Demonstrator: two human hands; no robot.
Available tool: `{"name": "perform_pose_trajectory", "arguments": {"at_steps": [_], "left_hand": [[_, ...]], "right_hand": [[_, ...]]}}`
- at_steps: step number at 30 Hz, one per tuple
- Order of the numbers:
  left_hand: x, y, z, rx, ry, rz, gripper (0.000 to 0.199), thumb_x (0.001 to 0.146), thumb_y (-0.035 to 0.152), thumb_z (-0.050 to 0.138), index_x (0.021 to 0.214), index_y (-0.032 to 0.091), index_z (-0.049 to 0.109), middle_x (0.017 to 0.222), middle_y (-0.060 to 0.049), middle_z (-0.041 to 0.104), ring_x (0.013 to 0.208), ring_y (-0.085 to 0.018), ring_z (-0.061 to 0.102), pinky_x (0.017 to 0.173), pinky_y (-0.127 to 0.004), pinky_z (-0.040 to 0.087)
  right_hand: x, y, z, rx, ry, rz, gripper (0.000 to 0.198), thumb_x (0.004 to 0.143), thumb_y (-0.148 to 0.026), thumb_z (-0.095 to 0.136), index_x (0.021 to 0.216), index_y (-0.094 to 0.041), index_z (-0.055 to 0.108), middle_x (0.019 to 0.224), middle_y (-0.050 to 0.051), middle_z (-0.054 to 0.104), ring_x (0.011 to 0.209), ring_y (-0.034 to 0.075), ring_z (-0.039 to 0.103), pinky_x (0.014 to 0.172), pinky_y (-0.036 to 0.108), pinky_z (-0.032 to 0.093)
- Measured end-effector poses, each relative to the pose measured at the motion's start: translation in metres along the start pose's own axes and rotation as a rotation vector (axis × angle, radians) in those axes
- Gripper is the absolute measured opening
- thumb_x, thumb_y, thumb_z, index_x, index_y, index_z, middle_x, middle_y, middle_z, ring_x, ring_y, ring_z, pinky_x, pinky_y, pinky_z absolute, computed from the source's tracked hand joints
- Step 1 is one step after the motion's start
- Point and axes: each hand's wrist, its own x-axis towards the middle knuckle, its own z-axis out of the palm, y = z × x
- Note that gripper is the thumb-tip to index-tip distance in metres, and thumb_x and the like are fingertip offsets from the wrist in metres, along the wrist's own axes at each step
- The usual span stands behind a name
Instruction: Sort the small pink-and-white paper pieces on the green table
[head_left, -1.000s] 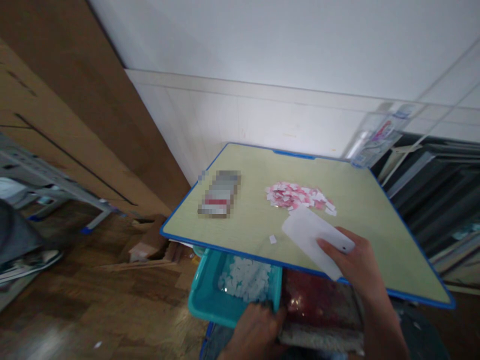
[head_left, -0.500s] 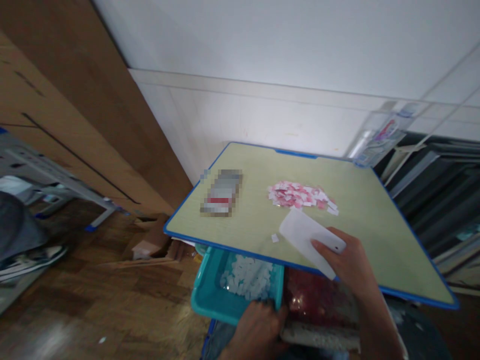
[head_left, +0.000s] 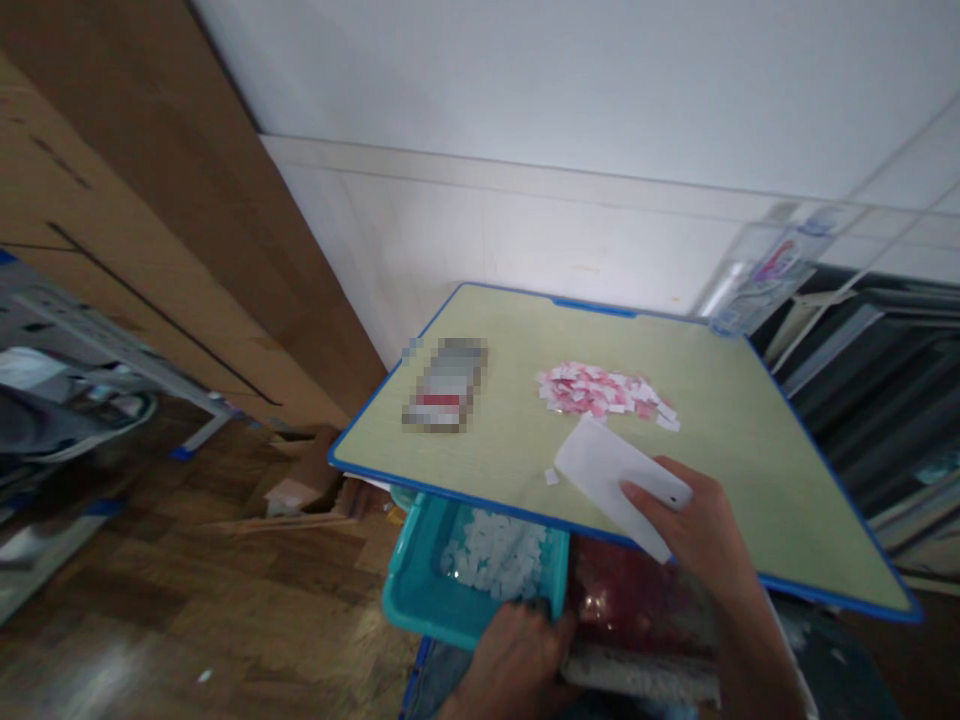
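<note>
My right hand (head_left: 694,520) grips a white plastic scraper (head_left: 611,470) with a small hole in its handle end. The scraper is held low over the front part of a pale yellow folding table (head_left: 750,440) with a blue edge. Just beyond its far corner lies a loose pile of small pink and white paper pieces (head_left: 600,388). One little white piece (head_left: 551,477) lies by itself left of the scraper. Below the table edge, my left hand (head_left: 517,655) is closed at the near right rim of a teal basin (head_left: 424,610), its fingertips hidden. White pieces (head_left: 499,550) lie inside the basin.
A blurred-out flat object (head_left: 446,385) rests on the table's left side. At the back right corner stands a clear plastic bottle (head_left: 772,275). A dark red bag-like thing (head_left: 637,600) is beside the basin. Cardboard (head_left: 315,475) lies on the floor at left.
The scraper has shifted very slightly left in my right hand. My left hand stays at the basin. A person's shoe at the far left has lifted away from where it was.
</note>
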Motion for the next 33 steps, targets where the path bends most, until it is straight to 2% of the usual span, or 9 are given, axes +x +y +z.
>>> {"name": "perform_pose_trajectory", "arguments": {"at_steps": [10,22,25,29,33], "left_hand": [[0.001,0.0,-0.001,0.004,-0.015,0.0,0.036,0.078,0.044,0.047,0.101,0.016,0.05,0.079,-0.01,0.06,0.068,-0.027,0.056,0.057,-0.036,0.044],[0.0,0.001,-0.001,0.003,-0.007,-0.022,0.038,0.076,0.042,0.051,0.103,0.017,0.049,0.081,-0.01,0.059,0.07,-0.027,0.055,0.059,-0.035,0.043],[0.0,0.001,-0.001,-0.002,-0.018,-0.025,0.037,0.076,0.043,0.052,0.102,0.017,0.05,0.079,-0.01,0.059,0.07,-0.026,0.055,0.06,-0.034,0.043],[0.0,0.001,-0.004,-0.006,-0.02,-0.016,0.04,0.077,0.041,0.05,0.108,0.016,0.047,0.081,-0.01,0.059,0.071,-0.026,0.055,0.06,-0.034,0.042],[-0.001,0.0,-0.006,-0.008,-0.037,0.003,0.036,0.078,0.04,0.047,0.105,0.016,0.049,0.082,-0.01,0.059,0.071,-0.026,0.055,0.06,-0.034,0.042]], "right_hand": [[-0.001,-0.005,-0.001,-0.007,-0.03,0.017,0.019,0.07,-0.031,0.05,0.071,-0.015,0.059,0.056,0.0,0.056,0.05,0.013,0.05,0.046,0.022,0.037],[0.006,0.005,-0.001,-0.033,0.075,-0.025,0.02,0.071,-0.032,0.048,0.07,-0.015,0.059,0.055,-0.001,0.054,0.049,0.013,0.048,0.046,0.022,0.036],[0.006,0.003,-0.001,-0.025,0.046,-0.012,0.019,0.072,-0.032,0.048,0.071,-0.016,0.058,0.056,-0.001,0.055,0.049,0.013,0.049,0.046,0.022,0.036],[0.007,0.003,0.0,-0.045,0.079,-0.011,0.017,0.071,-0.031,0.05,0.071,-0.016,0.058,0.054,-0.001,0.055,0.048,0.013,0.049,0.045,0.022,0.036],[0.009,0.006,0.003,-0.032,0.083,-0.021,0.018,0.071,-0.03,0.049,0.072,-0.015,0.059,0.057,0.0,0.057,0.05,0.013,0.051,0.047,0.022,0.037]]}}
